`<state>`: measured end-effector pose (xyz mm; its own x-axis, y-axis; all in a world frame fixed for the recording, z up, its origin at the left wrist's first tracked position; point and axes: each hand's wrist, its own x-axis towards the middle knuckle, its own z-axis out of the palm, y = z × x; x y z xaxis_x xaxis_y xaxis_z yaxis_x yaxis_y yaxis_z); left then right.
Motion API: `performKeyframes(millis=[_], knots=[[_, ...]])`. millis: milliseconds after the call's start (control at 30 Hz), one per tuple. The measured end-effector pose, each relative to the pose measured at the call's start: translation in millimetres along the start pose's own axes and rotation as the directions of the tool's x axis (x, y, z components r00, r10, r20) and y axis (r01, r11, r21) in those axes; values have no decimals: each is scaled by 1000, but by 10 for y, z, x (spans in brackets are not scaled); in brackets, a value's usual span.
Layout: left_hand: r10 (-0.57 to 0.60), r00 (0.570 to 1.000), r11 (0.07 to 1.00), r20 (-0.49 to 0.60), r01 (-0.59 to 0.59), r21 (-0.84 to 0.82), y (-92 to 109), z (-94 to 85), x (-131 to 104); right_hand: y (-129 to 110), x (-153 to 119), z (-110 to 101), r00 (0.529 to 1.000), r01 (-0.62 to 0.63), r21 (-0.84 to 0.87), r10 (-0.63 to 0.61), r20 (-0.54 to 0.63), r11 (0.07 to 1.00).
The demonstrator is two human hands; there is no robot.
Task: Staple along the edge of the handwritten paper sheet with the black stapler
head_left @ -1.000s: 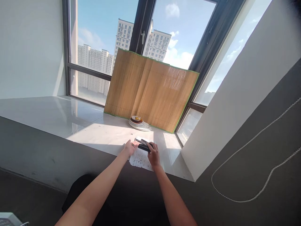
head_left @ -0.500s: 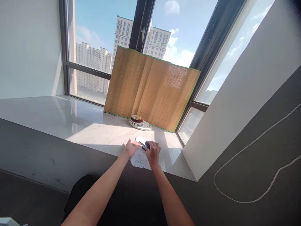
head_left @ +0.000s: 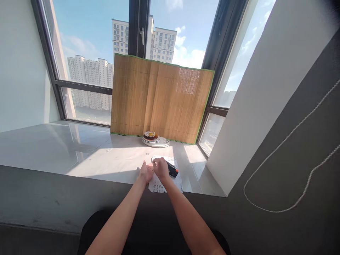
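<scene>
My left hand point(head_left: 146, 172) rests palm up at the left edge of the paper, its thumb apart from the fingers. Its fingertips are partly covered by my right hand point(head_left: 160, 169), which leans over from the right with its fingers pinched together. Whatever is in that pinch is too small or hidden to make out. Just right of it, a black stapler point(head_left: 172, 170) with an orange-red spot at its near end lies on the handwritten white sheets point(head_left: 156, 187); my right hand hides its far end.
On the pale sill point(head_left: 101, 159), two tiny dark pieces point(head_left: 147, 153) lie beyond my hands. Farther back stands a stack of plates point(head_left: 151, 140) before an upright bamboo mat point(head_left: 162, 99). A wall point(head_left: 255, 92) borders the right side, with a hanging bead cord point(head_left: 276, 143).
My right hand has left the stapler and moved left to my left hand's fingers. The stapler now lies on the paper. My left palm has turned upward, and the camera view has shifted.
</scene>
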<state>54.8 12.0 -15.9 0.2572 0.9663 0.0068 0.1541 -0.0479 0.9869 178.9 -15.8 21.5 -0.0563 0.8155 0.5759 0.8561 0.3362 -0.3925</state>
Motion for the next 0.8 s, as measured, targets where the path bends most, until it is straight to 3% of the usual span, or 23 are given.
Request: performKeyframes(millis=[67, 167, 233, 333, 467, 600, 700, 800], knots=[[-57, 998, 964, 5, 57, -259, 11, 18, -10, 294, 16, -288, 990, -56, 37, 60, -126, 998], [-177, 983, 758, 55, 172, -629, 31, 31, -29, 877, 69, -754, 899, -350, 51, 351, -261, 935], [-216, 972, 669, 89, 214, -712, 46, 33, -39, 1227, 116, -963, 831, -481, 42, 470, -298, 876], [-240, 965, 600, 103, 231, -766, 62, 32, -47, 1556, 172, -1013, 802, -561, 21, 550, -232, 827], [-249, 964, 576, 97, 228, -785, 69, 25, -56, 1735, 187, -818, 798, -602, -64, 601, -37, 796], [-246, 966, 583, 84, 216, -783, 101, 12, -84, 1826, 94, -803, 812, -580, -150, 583, -21, 801], [-245, 968, 621, 60, 204, -757, 150, 17, -103, 1814, -143, -907, 815, -538, -333, 579, 30, 774], [-234, 971, 682, 38, 192, -706, 173, 67, -133, 1709, -464, -966, 854, -426, -403, 507, 117, 810]])
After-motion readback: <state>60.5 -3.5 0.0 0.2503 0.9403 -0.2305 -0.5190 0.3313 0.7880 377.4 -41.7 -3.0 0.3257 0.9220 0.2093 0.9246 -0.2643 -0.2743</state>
